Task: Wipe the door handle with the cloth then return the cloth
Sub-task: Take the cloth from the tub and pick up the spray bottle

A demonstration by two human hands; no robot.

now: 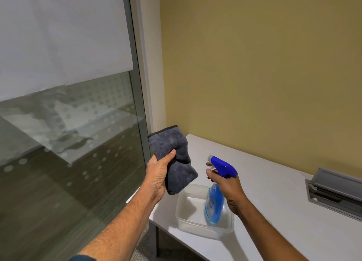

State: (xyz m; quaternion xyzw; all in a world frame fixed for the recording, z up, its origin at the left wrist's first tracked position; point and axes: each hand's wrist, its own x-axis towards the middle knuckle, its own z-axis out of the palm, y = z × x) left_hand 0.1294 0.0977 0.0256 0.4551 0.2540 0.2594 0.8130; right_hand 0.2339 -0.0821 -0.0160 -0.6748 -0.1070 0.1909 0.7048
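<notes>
My left hand [159, 174] grips a folded dark grey cloth [172, 147] and holds it upright above the table's left end. My right hand [227, 184] holds a spray bottle [215, 198] with a blue trigger head and blue liquid, fingers on the trigger. Its nozzle points left at the cloth, a short gap away. The bottle hangs over a clear plastic tub [195, 229] on the white table [274, 211]. No door handle is in view.
A glass partition [68, 143] with a grey metal frame and frosted dots fills the left side. A yellow wall [254, 65] stands behind the table. A grey cable hatch [333, 188] with its lid raised is set into the table at the right.
</notes>
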